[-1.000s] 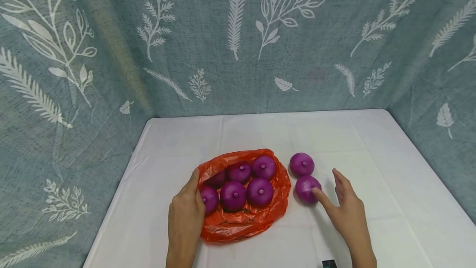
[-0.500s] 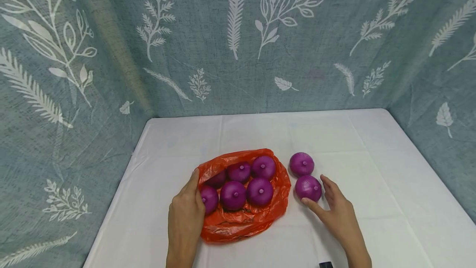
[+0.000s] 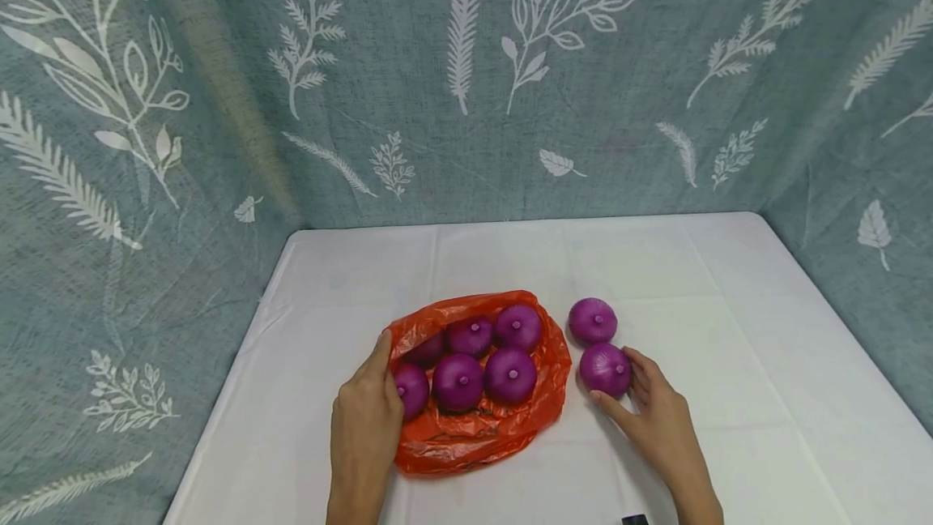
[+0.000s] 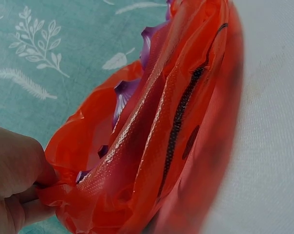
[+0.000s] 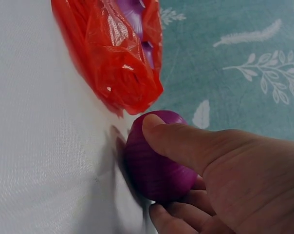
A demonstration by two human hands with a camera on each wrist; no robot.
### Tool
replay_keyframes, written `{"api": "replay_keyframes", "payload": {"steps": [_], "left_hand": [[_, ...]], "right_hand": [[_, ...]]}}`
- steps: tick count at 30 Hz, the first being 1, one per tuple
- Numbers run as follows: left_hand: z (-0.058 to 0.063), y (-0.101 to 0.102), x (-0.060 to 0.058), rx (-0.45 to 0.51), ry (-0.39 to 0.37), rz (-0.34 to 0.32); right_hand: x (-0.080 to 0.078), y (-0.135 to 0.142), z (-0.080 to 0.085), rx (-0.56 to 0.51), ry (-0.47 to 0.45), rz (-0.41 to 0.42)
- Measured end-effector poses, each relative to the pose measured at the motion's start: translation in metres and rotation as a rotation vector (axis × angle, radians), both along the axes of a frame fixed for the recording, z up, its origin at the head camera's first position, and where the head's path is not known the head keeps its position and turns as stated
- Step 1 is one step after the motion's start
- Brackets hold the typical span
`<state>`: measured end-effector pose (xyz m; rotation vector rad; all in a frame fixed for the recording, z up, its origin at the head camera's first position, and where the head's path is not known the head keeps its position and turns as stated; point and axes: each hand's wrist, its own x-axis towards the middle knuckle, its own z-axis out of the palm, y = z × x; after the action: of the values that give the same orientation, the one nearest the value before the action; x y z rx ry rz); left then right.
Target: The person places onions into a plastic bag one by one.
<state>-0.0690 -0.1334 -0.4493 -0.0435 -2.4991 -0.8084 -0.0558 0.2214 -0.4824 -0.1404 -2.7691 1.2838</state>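
A red plastic bag (image 3: 474, 432) lies wide-mouthed on the white table, with several purple onions (image 3: 457, 383) inside it. My left hand (image 3: 367, 416) pinches the bag's left edge between thumb and fingers, as the left wrist view shows. Just right of the bag, one purple onion (image 5: 159, 170) sits on the tablecloth. My right hand (image 3: 656, 420) holds this onion, thumb on its near side and fingers curled round its far side. Another loose onion (image 3: 593, 321) lies right behind it, close to the bag's right rim.
A white cloth (image 3: 729, 330) covers the table. Green curtains (image 3: 408, 79) with white leaf prints hang behind and at both sides. A small dark object (image 3: 635, 519) shows at the bottom edge, beside my right wrist.
My right hand has moved left and closed its fingers round the nearer loose onion. The left hand and the bag stay where they were.
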Motion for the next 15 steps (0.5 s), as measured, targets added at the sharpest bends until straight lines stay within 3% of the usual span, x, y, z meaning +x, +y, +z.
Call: {"api": "replay_keyframes", "payload": {"steps": [8, 15], "left_hand": [[0.001, -0.001, 0.0, 0.009, -0.016, -0.002], [0.002, -0.002, 0.0, 0.012, -0.034, -0.003]], "right_hand": [[0.0, -0.002, 0.005, -0.058, -0.01, -0.006], [0.003, -0.005, 0.014, -0.068, 0.065, 0.001]]}}
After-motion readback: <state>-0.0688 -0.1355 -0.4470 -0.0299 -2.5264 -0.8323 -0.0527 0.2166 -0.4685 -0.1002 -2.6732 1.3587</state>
